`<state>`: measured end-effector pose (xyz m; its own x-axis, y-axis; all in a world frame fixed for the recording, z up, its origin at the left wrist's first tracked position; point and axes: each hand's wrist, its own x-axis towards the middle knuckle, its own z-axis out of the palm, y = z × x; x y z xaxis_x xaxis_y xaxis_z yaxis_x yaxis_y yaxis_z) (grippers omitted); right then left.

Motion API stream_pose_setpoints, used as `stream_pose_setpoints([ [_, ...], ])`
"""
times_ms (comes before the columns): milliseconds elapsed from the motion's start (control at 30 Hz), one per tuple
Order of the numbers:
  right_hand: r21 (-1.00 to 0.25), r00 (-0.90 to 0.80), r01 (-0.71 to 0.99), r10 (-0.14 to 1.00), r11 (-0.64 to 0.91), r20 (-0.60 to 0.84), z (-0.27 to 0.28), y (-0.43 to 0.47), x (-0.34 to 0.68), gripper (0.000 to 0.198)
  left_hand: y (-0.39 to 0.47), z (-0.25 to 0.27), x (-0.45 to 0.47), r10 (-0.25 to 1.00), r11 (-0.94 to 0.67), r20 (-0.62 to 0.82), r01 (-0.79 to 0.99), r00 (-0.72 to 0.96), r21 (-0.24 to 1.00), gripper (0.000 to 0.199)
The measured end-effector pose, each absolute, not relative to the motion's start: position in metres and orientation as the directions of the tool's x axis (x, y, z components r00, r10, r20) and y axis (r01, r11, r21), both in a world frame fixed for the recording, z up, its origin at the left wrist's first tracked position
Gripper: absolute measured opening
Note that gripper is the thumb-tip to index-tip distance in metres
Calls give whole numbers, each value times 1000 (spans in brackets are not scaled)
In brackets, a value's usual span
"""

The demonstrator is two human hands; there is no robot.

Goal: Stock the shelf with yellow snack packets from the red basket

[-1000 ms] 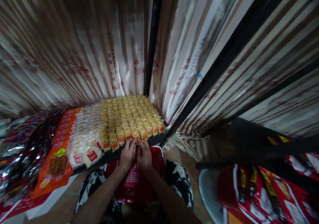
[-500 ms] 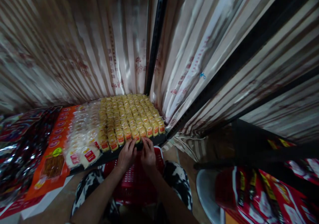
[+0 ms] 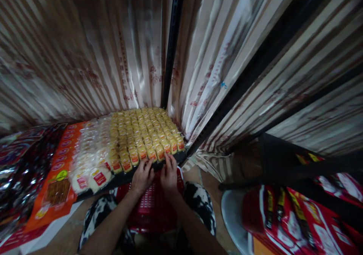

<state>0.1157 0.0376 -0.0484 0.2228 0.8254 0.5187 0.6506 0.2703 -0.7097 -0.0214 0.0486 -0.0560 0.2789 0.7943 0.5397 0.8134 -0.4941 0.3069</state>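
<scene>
Rows of small yellow packets in clear wrap with red labels [image 3: 146, 132] fill the right end of a dark shelf [image 3: 170, 163]. At the front row, my left hand [image 3: 142, 176] rests its fingertips against the lower edge of the packets, fingers slightly apart. Just to its right, my right hand [image 3: 169, 174] reaches up with fingers stretched, the tips touching a front packet. Neither hand appears to hold a packet, though the undersides of the fingers are hidden. Below both hands a red plastic basket [image 3: 147, 202] sits between my knees.
White round packs [image 3: 98, 177], an orange bag [image 3: 56, 179] and dark shiny packages [image 3: 19, 183] lie along the shelf to the left. A striped curtain [image 3: 136, 50] hangs behind black metal posts [image 3: 171, 47]. Red packages [image 3: 297, 217] and a pale basin [image 3: 232, 213] are at right.
The view has shifted slightly, so the scene sits a little further left. My right fingertips have moved slightly along the front packets; my left hand stays at the row's edge.
</scene>
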Motion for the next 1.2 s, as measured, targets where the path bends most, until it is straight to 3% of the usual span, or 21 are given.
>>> stream_pose_setpoints([
  [200,-712,187,663,869,233,458,-49,51,117,62,48,-56,-22,776,-510,562,809,286,293,41],
  [567,-698,322,699,804,153,499,-49,54,130,57,49,-57,-23,794,-500,537,809,286,309,43],
  [800,-682,276,704,808,199,520,-45,52,130,53,48,-53,-22,808,-490,521,805,276,334,43],
  [1000,-613,67,719,846,327,529,-43,42,124,57,48,-53,-23,801,-520,529,764,281,382,41],
  [1200,-640,220,736,815,223,536,-40,44,132,59,48,-53,-23,799,-527,533,752,279,396,43],
])
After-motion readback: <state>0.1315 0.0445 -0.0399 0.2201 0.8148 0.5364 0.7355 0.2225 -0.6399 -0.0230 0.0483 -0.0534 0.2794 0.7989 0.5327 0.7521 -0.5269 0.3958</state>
